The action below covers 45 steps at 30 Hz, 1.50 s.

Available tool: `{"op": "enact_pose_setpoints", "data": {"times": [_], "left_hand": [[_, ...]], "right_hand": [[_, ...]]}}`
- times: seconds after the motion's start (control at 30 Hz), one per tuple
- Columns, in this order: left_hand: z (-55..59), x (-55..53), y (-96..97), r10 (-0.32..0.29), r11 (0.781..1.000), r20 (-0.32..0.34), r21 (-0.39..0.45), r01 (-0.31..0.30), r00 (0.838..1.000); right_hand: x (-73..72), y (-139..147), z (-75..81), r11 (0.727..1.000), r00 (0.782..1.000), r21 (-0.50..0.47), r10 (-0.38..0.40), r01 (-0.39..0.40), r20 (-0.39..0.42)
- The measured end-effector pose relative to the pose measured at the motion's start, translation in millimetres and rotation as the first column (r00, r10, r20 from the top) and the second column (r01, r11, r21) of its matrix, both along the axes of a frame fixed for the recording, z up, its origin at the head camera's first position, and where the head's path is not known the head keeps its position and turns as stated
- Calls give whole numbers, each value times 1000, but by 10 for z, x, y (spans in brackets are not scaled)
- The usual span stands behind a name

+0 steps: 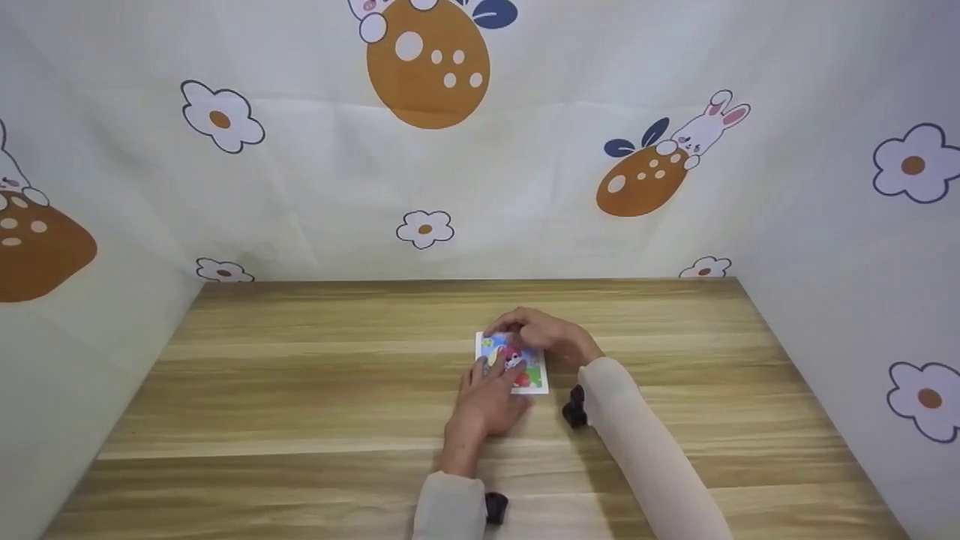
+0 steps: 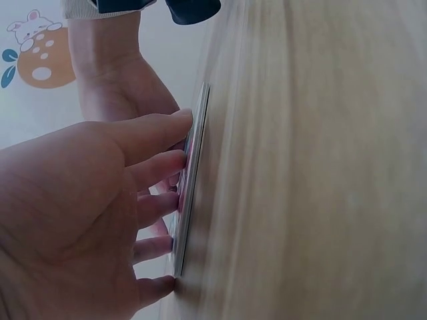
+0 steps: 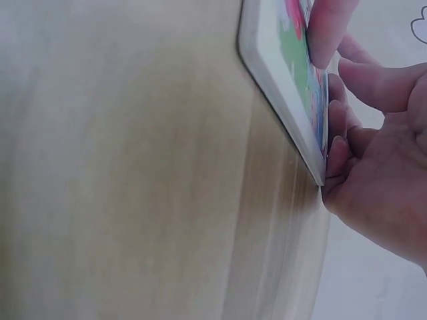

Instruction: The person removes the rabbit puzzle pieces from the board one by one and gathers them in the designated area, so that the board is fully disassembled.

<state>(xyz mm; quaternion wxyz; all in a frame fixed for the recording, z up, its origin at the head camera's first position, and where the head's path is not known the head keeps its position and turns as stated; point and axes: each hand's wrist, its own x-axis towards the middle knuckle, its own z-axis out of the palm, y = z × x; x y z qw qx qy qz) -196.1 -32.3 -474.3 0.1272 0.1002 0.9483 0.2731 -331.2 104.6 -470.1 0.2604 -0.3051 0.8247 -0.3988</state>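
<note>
A small flat picture board (image 1: 534, 381) with a white border lies on the wooden table, showing a cartoon animal on blue and green. My left hand (image 1: 489, 401) rests on its near left part, fingers spread and mostly straight with fingertips on the picture. In the left wrist view the board (image 2: 191, 193) is seen edge-on as a thin slab. My right hand (image 1: 553, 334) bends over the far edge, with its thumb above the picture. The right wrist view shows those fingers (image 3: 339, 157) curled at the board's end; I cannot tell if they pinch it.
The wood-grain table (image 1: 300, 390) spreads around the board. A pale cloth (image 1: 322, 172) printed with rabbits, orange fruit and flowers hangs behind and on both sides. Dark wrist devices (image 1: 575, 409) sit by the sleeve cuffs.
</note>
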Motion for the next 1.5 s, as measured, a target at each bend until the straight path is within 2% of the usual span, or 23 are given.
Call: {"op": "enact_pose_setpoints", "data": {"times": [0.3, 0.5, 0.73, 0.9, 1.17, 1.4, 1.5], "left_hand": [[-4, 4, -13, -13, 1000, -4, -5, 13, 1000], [3, -2, -16, -15, 1000, 15, -9, 15, 1000], [12, -9, -25, -19, 1000, 14, 1, 19, 1000], [7, -9, -38, -28, 1000, 18, -5, 28, 999], [3, -2, -51, -32, 999, 4, -13, 32, 999], [8, -8, -41, -43, 999, -3, -21, 43, 999], [13, -8, -37, -35, 999, 16, -12, 36, 999]], "right_hand": [[45, -7, 30, 997, 995, -16, -70, 71, 67], [54, -21, 31, 993, 991, 13, -118, 118, 67], [59, -69, 12, 962, 961, 20, -274, 274, 32], [75, -100, 2, 945, 943, 21, -327, 326, 58], [110, 0, 54, 908, 906, -51, -408, 416, 110], [161, 254, 181, 899, 909, -139, -406, 416, 96], [198, 347, 199, 883, 899, -166, -434, 438, 67]]}}
